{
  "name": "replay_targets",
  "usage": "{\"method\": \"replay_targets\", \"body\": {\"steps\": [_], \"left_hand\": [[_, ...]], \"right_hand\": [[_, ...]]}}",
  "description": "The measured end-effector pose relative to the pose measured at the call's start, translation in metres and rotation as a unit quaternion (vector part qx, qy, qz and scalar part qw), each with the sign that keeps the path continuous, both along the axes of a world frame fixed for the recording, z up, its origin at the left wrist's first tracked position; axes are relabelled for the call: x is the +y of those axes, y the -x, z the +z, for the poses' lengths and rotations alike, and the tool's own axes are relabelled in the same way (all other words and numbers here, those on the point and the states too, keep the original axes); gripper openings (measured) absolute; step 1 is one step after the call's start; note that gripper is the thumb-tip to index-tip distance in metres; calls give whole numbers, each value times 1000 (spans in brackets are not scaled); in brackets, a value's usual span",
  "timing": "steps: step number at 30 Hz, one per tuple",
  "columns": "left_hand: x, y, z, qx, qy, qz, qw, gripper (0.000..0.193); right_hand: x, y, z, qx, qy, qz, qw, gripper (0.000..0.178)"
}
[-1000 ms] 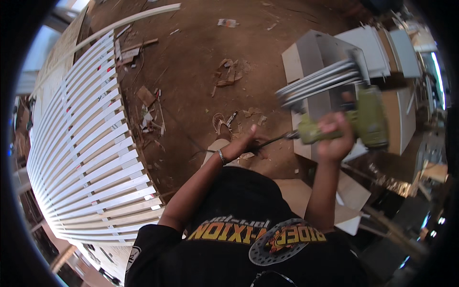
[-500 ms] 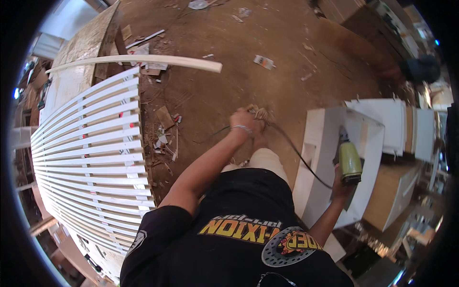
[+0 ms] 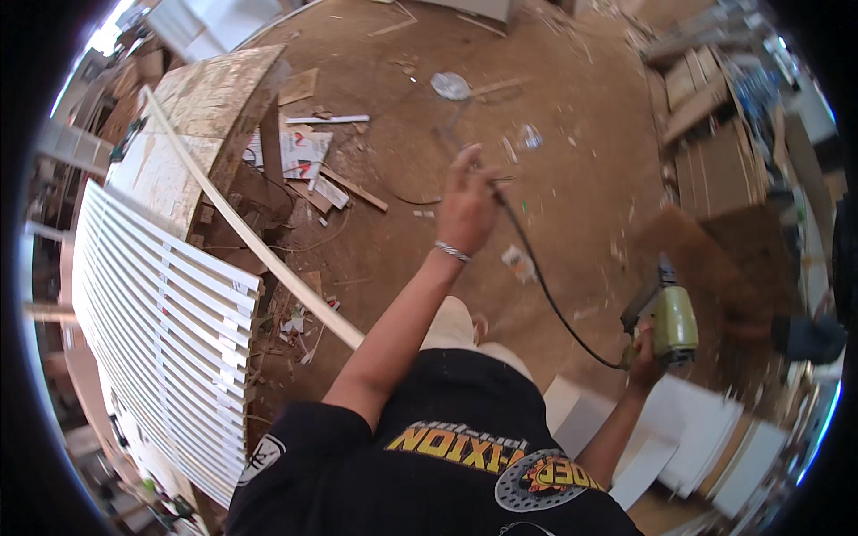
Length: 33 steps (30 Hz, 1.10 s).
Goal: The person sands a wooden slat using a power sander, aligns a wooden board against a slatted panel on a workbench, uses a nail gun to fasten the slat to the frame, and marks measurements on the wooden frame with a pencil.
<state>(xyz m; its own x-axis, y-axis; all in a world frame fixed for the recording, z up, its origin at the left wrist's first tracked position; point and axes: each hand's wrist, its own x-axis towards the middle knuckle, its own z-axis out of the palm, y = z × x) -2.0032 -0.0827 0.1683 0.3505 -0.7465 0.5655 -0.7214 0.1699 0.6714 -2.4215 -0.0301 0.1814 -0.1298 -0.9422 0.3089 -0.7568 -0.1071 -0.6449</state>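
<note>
The right hand (image 3: 645,354) wraps the green pneumatic nail gun (image 3: 677,323); its black air hose (image 3: 556,304), slack forward-left of that grip, could snag a foot. Blur hides whether the left hand (image 3: 468,210) pinches it. Half a second ago, the gun overlapped the white cabinet; now brown floor (image 3: 581,192) backs it.

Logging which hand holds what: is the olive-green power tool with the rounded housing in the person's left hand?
No, the right hand grips the olive-green power tool, well apart from the left hand.

The green tool (image 3: 677,322) looks glossy, the black shirt (image 3: 420,491) matt cloth.
</note>
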Motion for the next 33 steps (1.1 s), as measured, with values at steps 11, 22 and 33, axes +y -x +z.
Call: {"method": "replay_targets", "body": {"steps": [11,22,33], "left_hand": [[2,-178,-351,105,-753,-32,649,53],[-103,-347,-340,103,-606,71,785,28],[-273,-618,-328,218,-445,128,859,19]], "right_hand": [[-432,-200,-27,-3,17,256,967,22],[-557,-220,-283,147,-338,240,898,41],[-737,-573,-251,226,-540,193,787,50]]}}
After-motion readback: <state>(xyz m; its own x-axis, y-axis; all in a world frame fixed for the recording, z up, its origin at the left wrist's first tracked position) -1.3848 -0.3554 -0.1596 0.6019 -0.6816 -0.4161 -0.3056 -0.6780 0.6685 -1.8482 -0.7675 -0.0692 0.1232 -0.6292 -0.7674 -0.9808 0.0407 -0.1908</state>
